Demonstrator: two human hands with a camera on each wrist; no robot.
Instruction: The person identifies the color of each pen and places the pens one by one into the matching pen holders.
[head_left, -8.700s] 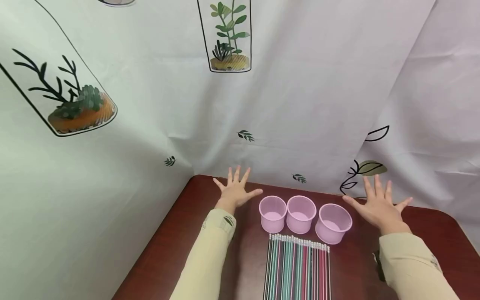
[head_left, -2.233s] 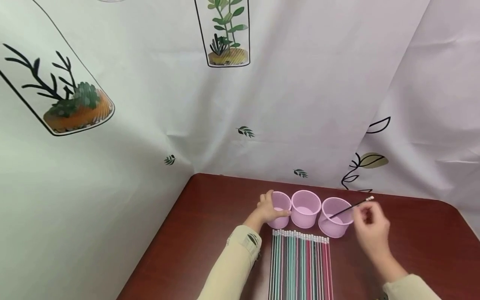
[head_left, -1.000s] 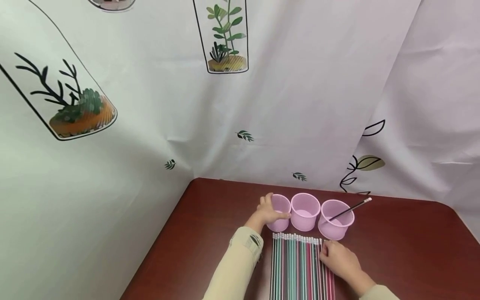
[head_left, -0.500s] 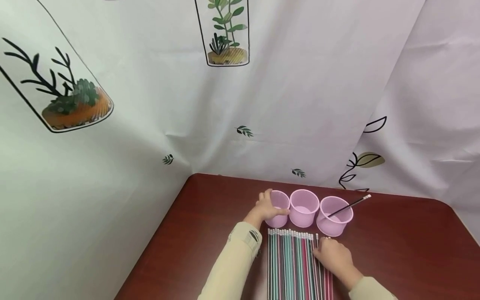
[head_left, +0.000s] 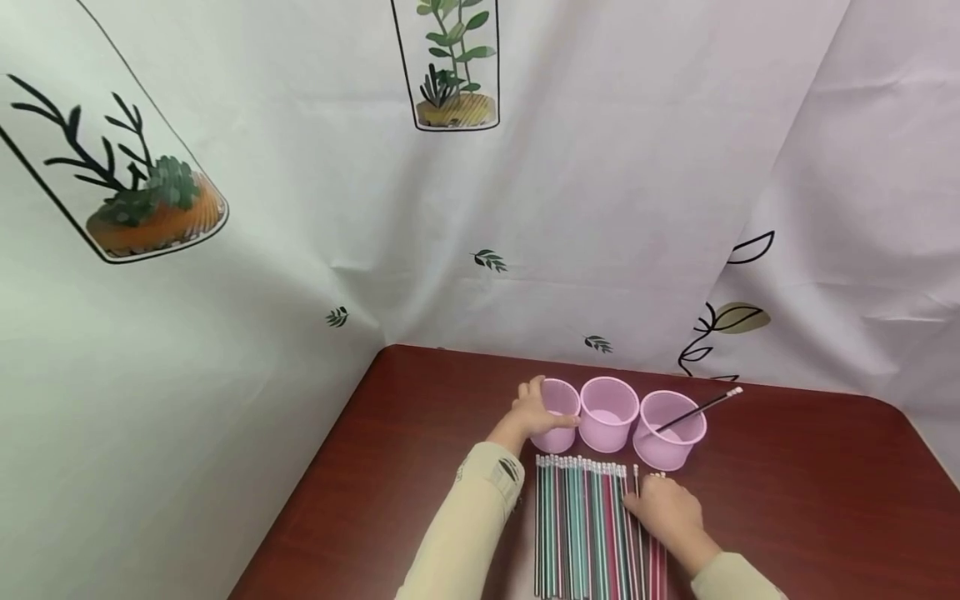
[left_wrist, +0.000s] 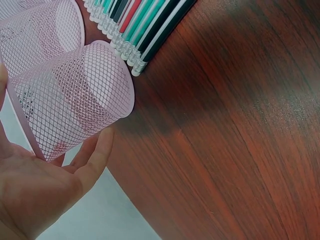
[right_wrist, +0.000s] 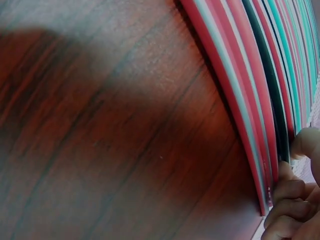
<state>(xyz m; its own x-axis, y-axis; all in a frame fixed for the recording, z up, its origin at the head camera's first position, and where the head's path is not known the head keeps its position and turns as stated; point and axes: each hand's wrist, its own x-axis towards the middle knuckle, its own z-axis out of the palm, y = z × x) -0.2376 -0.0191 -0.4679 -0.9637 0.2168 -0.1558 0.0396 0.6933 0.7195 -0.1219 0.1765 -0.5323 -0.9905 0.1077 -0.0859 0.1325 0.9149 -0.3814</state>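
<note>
My left hand (head_left: 531, 414) grips the left pink mesh cup (head_left: 557, 439), its thumb along the near rim and its fingers round the outer side. The middle cup (head_left: 604, 437) stands beside it. A black pencil (head_left: 703, 408) leans in the right cup (head_left: 663, 454), eraser end up. Below the cups lies a row of pencils (head_left: 577, 529), erasers toward the cups. At the row's right end is my right hand (head_left: 670, 510). In the right wrist view its thumb and curled forefinger pinch a black pencil (right_wrist: 268, 72) near the end; red pencils (right_wrist: 227, 65) lie alongside.
The dark red wooden table (head_left: 817, 483) extends on both sides of the pencils. White cloth (head_left: 622, 167) with printed plants hangs behind the table and along its left side.
Both hands were spread wide at first. The left took hold of the left cup; the right left a black pencil in the right cup, then moved back to the row, where a gap has opened.
</note>
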